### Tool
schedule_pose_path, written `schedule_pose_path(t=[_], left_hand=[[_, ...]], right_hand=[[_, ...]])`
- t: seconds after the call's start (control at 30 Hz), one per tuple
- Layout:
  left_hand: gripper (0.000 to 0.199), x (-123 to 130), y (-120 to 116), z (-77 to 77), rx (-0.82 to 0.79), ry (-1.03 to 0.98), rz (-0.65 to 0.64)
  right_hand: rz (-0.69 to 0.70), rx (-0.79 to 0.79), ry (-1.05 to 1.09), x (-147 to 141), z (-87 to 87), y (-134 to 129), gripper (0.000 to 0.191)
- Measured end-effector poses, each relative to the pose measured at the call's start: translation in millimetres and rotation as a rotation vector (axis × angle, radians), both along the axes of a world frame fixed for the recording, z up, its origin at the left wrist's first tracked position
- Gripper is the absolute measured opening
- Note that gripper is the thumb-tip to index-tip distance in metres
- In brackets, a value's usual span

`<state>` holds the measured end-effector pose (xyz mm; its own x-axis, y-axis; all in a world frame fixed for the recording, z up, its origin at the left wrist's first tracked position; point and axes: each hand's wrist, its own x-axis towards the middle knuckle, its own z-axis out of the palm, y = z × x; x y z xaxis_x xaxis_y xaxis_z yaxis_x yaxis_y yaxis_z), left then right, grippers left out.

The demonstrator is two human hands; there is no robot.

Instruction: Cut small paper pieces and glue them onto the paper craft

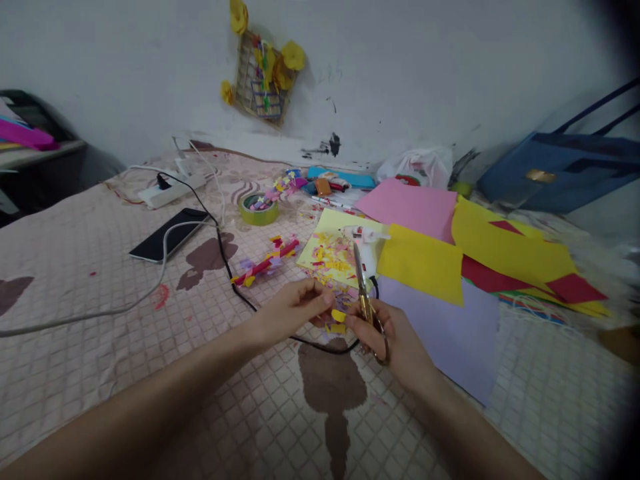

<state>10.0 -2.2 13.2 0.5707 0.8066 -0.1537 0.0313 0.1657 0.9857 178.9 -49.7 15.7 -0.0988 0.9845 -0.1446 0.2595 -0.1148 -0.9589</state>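
Note:
My left hand (pixel 300 307) is closed at the centre, its fingertips pinching the left end of a small yellow paper piece (pixel 339 315). Scissors (pixel 364 293) with gold handles sit in my right hand (pixel 383 333), blades pointing up and away. That hand's fingertips also touch the right side of the yellow piece. Another yellow bit (pixel 337 329) shows just below. Beyond my hands, a pale yellow sheet (pixel 325 223) bears many small pink and yellow scraps, with a white glue gun (pixel 367 233) at its right. A red stick (pixel 265 265) with colourful paper bits lies to the left.
A black cable (pixel 225 257) loops beneath my hands. At left are a phone (pixel 170 235) and power strip (pixel 170 190); behind stands green tape (pixel 259 212). Yellow (pixel 423 263), pink (pixel 410 207) and lilac sheets (pixel 465 340) lie right, near a blue bag (pixel 560 167).

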Motion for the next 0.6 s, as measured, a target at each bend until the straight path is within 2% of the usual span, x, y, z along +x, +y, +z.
schedule_pose_path(t=[0.17,0.37,0.6], left_hand=[[0.027,4.3,-5.0,-1.6,-0.144,-0.025,-0.020],[0.024,-2.3,2.4,1.1,-0.160,-0.102,0.137],[0.021,-8.1,10.4,6.5,-0.171,-0.229,0.234]], right_hand=[[-0.027,0.020,0.004,-2.8,0.9,-1.0,0.027],[0.044,0.001,0.040,-1.7,-0.1,-8.9,0.038],[0.122,-0.022,-0.069,0.3,-8.5,-13.9,0.040]])
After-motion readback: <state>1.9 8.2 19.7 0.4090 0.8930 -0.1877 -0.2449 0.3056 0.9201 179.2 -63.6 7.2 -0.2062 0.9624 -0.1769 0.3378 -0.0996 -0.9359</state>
